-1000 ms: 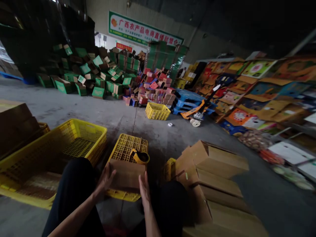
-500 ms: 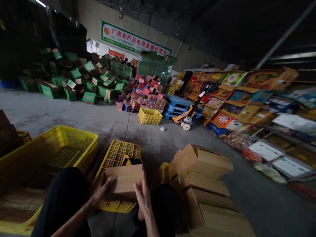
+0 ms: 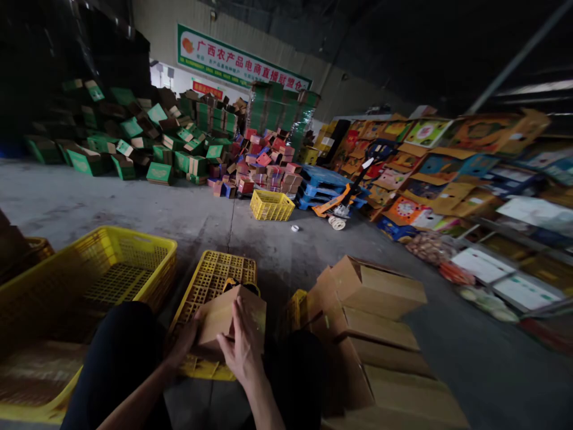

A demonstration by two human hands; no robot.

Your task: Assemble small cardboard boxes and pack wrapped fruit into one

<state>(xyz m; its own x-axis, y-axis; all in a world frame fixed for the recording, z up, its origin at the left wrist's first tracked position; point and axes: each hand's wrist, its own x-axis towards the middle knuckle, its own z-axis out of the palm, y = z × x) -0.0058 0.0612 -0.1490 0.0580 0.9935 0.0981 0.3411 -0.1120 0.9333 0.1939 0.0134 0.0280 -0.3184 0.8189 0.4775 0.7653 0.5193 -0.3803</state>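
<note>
A small closed cardboard box [image 3: 212, 316] is held over an upturned yellow plastic crate [image 3: 219, 269] between my knees, one corner edge turned toward me. My left hand [image 3: 184, 339] presses against its left side, the fingertips partly hidden in shadow. My right hand [image 3: 242, 349] lies over the near edge and right face, fingers long and flat on the cardboard. Just behind the box, a black and yellow object [image 3: 231, 284] rests on the crate, mostly covered, so its kind is unclear.
A large yellow crate [image 3: 168, 254] stands at my left. Stacked cardboard boxes [image 3: 389, 292] are at my right. Farther off are a small yellow crate [image 3: 272, 206], an orange pallet jack [image 3: 333, 206], blue pallets [image 3: 317, 182], heaped green boxes [image 3: 159, 173] and fruit cartons [image 3: 430, 170].
The cardboard box has been turned, so a corner edge now faces me instead of a long side. My right hand has moved left, from its right end onto the near edge.
</note>
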